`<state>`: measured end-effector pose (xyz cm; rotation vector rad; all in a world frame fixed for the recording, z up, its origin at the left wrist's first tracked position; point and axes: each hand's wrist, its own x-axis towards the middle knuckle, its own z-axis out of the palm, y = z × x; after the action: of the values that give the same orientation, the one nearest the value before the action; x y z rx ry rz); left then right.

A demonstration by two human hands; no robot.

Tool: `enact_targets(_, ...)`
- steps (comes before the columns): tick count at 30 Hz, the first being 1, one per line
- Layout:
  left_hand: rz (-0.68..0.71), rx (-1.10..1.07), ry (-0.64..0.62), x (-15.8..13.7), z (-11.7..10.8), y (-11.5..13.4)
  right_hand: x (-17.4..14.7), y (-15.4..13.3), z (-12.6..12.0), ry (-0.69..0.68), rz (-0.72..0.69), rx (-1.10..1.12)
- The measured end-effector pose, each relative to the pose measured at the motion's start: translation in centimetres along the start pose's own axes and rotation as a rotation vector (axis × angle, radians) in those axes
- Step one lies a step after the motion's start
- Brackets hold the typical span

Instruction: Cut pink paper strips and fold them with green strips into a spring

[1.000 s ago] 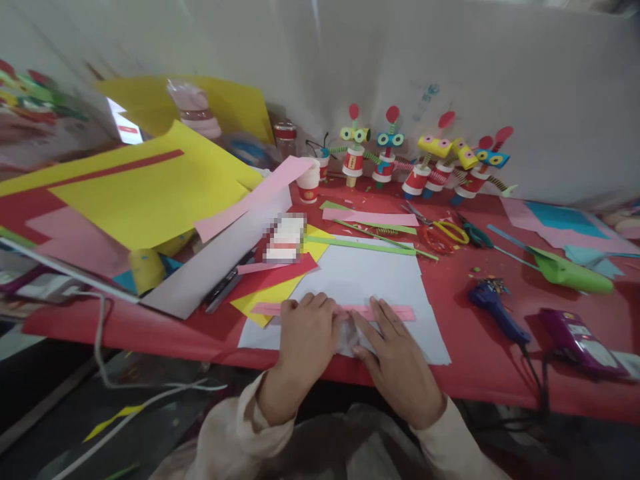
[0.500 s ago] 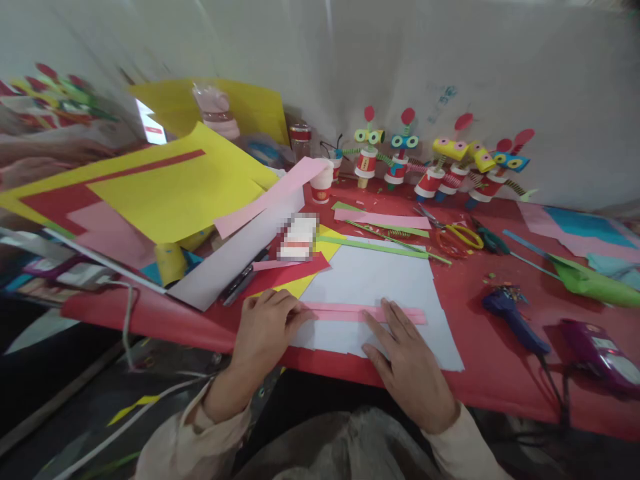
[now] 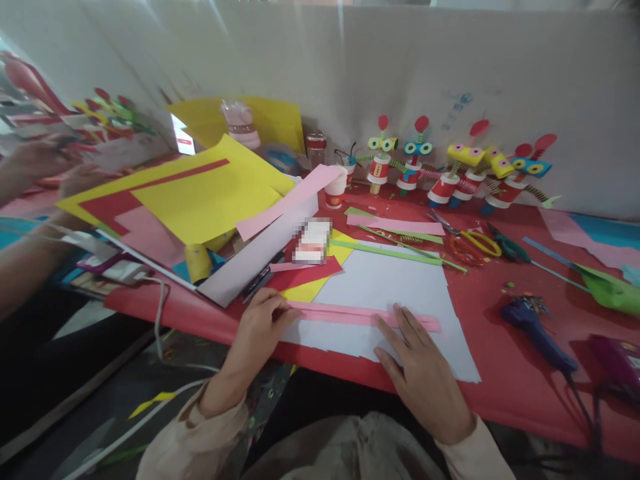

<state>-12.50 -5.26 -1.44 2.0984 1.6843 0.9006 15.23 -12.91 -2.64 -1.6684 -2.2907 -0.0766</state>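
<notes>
A long, narrow pink paper strip (image 3: 335, 311), which looks folded lengthwise, lies across a white sheet of paper (image 3: 385, 277) near the table's front edge. My left hand (image 3: 260, 327) is closed in a pinch at the strip's left end, and its fingers hide that end. Toward the right end, my right hand (image 3: 420, 367) rests flat with its fingers stretched out, fingertips on the strip. Just beyond the white sheet's far edge runs a thin green paper strip (image 3: 390, 253). Red paper (image 3: 313, 275) sits beyond my left hand.
Yellow sheets (image 3: 200, 207) are piled at the left, with a white cable (image 3: 161, 313) hanging off the edge. Scissors (image 3: 480, 241) and a glue gun (image 3: 540, 333) lie at the right. Paper-cup figures (image 3: 380, 167) stand along the wall. A co-worker's arm (image 3: 30, 267) shows at far left.
My left hand has slid left along the pink strip, so more of it shows. The right hand keeps its place on the strip. The view has turned slightly left.
</notes>
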Motion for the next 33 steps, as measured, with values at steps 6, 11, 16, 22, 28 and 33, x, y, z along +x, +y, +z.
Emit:
enact_targets(6, 0.014, 0.137, 0.242, -1.2, 0.3, 0.5, 0.0, 0.0, 0.0, -0.003, -0.015, -0.027)
enact_targets(11, 0.406, 0.251, 0.088, -3.8, 2.8, 5.8, -0.1, -0.2, 0.0, -0.004, -0.020, -0.050)
enact_targets(16, 0.373, 0.306, -0.059, -4.6, 3.9, 7.1, 0.0, -0.1, 0.2, 0.007, -0.027, -0.049)
enact_targets(22, 0.194, 0.360, 0.199, -4.8, 1.2, 2.4, -0.2, -0.1, 0.3, 0.008, -0.025, -0.048)
enact_targets(28, 0.163, 0.235, 0.266, -3.1, 0.2, 1.0, -0.2, 0.1, 0.4, 0.013, -0.027, -0.047)
enact_targets(33, 0.182, 0.358, 0.164, -1.9, 0.8, 2.9, -0.1, -0.2, 0.5, 0.027, -0.011, -0.042)
